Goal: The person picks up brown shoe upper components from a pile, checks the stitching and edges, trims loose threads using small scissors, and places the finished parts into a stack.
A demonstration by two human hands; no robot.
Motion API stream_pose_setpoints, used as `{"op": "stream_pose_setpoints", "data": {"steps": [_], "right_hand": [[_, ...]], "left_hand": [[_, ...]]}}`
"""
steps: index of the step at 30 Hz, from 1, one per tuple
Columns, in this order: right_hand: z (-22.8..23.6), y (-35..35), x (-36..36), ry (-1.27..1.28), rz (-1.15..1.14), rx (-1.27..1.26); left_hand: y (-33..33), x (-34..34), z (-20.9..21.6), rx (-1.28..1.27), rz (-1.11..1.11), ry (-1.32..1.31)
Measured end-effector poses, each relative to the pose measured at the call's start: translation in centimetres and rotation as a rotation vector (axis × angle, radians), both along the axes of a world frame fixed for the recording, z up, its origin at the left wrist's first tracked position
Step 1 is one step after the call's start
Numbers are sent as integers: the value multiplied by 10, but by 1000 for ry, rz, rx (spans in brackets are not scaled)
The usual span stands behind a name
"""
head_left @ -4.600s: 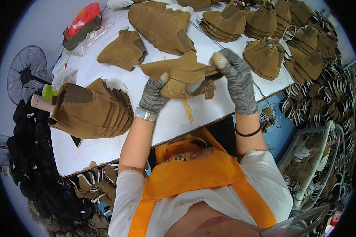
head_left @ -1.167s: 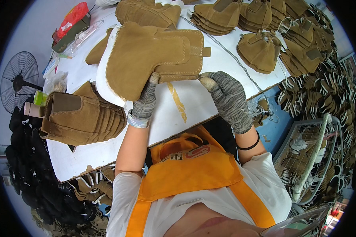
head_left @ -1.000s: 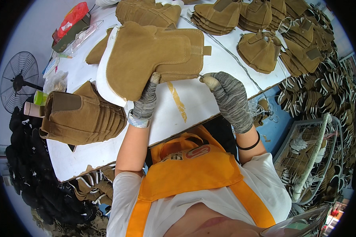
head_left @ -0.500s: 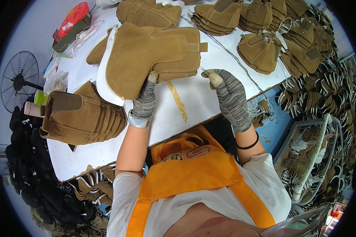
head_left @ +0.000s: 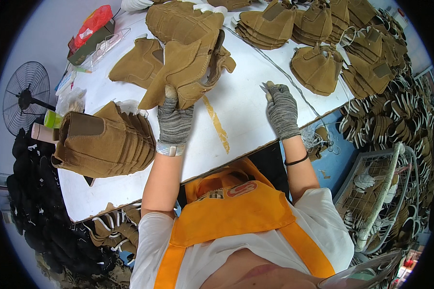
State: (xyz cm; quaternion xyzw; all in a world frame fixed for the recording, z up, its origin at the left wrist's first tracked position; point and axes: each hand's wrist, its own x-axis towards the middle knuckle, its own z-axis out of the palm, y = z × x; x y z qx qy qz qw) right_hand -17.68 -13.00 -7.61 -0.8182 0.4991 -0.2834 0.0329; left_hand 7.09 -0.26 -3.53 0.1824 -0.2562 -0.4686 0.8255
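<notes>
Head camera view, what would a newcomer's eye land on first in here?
Probably the bright orange apron, low in the middle of the picture. Just above and to its left, the gray-gloved left grip holds a brown boot upper over the white table. Next might come the bulky stack of uppers at the table's left and the round fan at the far left.

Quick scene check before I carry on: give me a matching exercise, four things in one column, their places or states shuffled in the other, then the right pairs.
1. Left hand
2. Right hand
3. Red bag
4. Wire-guarded fan

A. Beyond the left side of the white table
B. Gripping a brown boot upper
C. In the dark box
D. Over the white table, apart from the brown boot upper

Pairs: 1-B, 2-D, 3-C, 4-A
</notes>
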Motion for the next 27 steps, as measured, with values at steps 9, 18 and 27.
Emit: {"op": "stream_pose_setpoints", "data": {"steps": [9,18,27], "right_hand": [[87,43,35,-1060,654,1049],[94,61,56,-1032,783,1153],[56,61,72,-1233,936,953]], "left_hand": [[5,-2,-1,42,-64,3],[2,6,-11,86,-209,203],[-1,3,-5,19,-296,358]]}}
